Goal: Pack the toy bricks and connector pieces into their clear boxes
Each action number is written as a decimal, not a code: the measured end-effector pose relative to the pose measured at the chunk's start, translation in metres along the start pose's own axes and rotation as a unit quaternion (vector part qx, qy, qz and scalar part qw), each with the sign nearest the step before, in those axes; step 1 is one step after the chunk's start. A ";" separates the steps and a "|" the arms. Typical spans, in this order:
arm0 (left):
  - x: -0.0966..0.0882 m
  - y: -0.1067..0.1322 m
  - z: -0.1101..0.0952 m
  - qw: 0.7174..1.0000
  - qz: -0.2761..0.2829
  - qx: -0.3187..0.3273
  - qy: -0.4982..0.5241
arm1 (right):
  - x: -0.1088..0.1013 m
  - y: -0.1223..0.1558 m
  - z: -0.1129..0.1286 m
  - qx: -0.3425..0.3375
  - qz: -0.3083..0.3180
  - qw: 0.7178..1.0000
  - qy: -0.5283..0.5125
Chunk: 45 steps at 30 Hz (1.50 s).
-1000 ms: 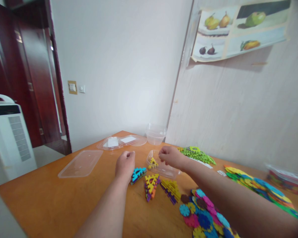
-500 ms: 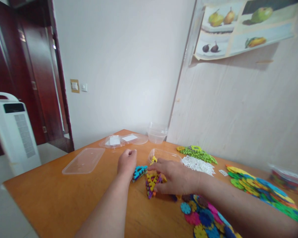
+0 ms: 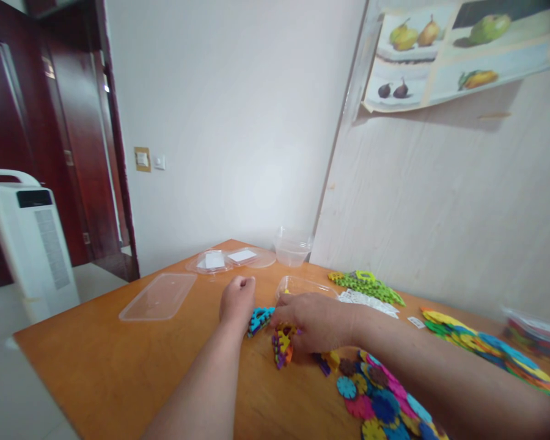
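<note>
My left hand (image 3: 237,300) is closed in a fist above the wooden table, its fingers curled out of sight, so any content is hidden. Just right of it lies a small stack of blue toothed triangular building pieces (image 3: 261,318). My right hand (image 3: 318,321) reaches in from the right, fingers bent down onto yellow, purple and orange triangular building pieces (image 3: 284,342). Its palm and thumb cover part of that pile. One yellow and purple piece (image 3: 326,362) shows beneath the wrist. Behind the hand stands a shallow clear tray (image 3: 309,283), partly covered.
Colourful notched discs (image 3: 380,397) lie at the front right. Green pieces (image 3: 366,286), white pieces (image 3: 369,302) and large round discs (image 3: 486,348) spread along the right side. Clear lids (image 3: 213,261), a flat lid (image 3: 158,296) and a clear tub (image 3: 293,246) stand farther back.
My right hand has lowered and turned over the yellow triangular pieces, its fingers drawing in. The left fist keeps its place beside the blue stack. The view has shifted slightly.
</note>
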State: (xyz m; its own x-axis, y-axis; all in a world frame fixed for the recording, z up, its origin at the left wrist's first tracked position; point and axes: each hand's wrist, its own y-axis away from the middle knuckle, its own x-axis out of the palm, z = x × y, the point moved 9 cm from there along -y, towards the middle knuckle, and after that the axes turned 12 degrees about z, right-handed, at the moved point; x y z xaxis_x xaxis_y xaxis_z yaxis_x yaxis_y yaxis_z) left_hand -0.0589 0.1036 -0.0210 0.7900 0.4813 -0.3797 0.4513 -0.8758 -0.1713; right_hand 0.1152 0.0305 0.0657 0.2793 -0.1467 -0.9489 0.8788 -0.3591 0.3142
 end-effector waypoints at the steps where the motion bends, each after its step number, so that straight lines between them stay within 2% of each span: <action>1: 0.000 0.000 0.000 1.000 0.000 -0.002 0.000 | 0.001 -0.001 -0.002 0.002 0.001 1.000 0.001; 5: 0.000 -0.001 -0.001 1.000 0.000 0.002 0.004 | 0.002 -0.002 -0.009 0.000 -0.011 1.000 -0.022; 10: -0.001 0.001 -0.003 1.000 -0.010 0.001 -0.005 | -0.014 0.008 -0.024 0.006 -0.082 0.990 -0.113; 13: -0.001 0.003 -0.004 1.000 -0.009 -0.002 -0.004 | -0.021 0.014 -0.059 0.088 -0.128 0.966 -0.207; 15: -0.002 0.004 -0.004 1.000 -0.008 -0.003 -0.003 | -0.019 0.017 -0.088 0.165 -0.151 0.935 -0.275; 19: -0.003 0.005 -0.006 1.000 -0.006 -0.005 -0.003 | 0.002 0.016 -0.136 0.295 -0.165 0.864 -0.373; 22: -0.003 0.004 -0.006 1.000 -0.002 -0.007 -0.003 | 0.018 0.007 -0.152 0.333 -0.154 0.852 -0.374; 27: -0.001 0.003 -0.003 1.000 0.003 -0.006 0.003 | 0.041 -0.014 -0.161 0.352 -0.112 0.855 -0.364; 32: -0.001 0.004 -0.004 1.000 0.001 -0.004 0.005 | 0.047 -0.027 -0.158 0.357 -0.087 0.859 -0.356; 45: 0.001 0.000 0.000 1.000 -0.001 0.005 0.002 | 0.053 -0.029 -0.152 0.321 -0.129 0.832 -0.433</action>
State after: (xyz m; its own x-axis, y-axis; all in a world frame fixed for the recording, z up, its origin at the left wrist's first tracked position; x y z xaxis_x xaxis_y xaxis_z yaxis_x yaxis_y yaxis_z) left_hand -0.0578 0.1038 -0.0218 0.7908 0.4836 -0.3751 0.4487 -0.8749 -0.1821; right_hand 0.1634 0.1729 0.0019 -0.5141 -0.4984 -0.6981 0.4008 -0.8591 0.3182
